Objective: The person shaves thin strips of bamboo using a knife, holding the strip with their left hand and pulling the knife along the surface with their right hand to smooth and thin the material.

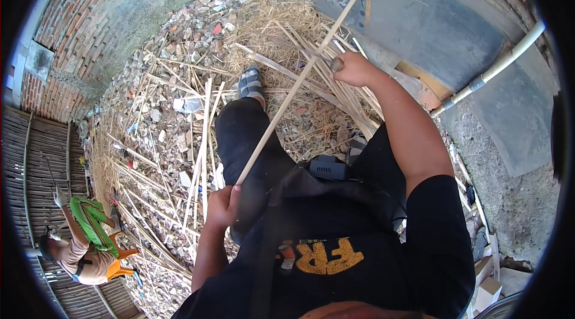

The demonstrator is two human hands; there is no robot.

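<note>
A long pale bamboo strip (286,108) slants up and away from my lap toward the far right. My left hand (221,206) is closed around its near end, thumb on top. Beyond my knee, my right hand (357,70) grips what looks like a knife (337,65) by its round-ended brown handle. Its greyish blade seems to cross the strip near the upper part, but it is hard to tell from the sticks behind; whether it touches the strip, I cannot tell.
Cut bamboo strips (203,145) and a heap of straw-like shavings (281,13) cover the rubble ground. Grey sheets (437,25) and a pole (497,67) stand at right. Another person (84,247) sits at far left by a woven bamboo wall (36,169); a brick wall (78,25) rises behind.
</note>
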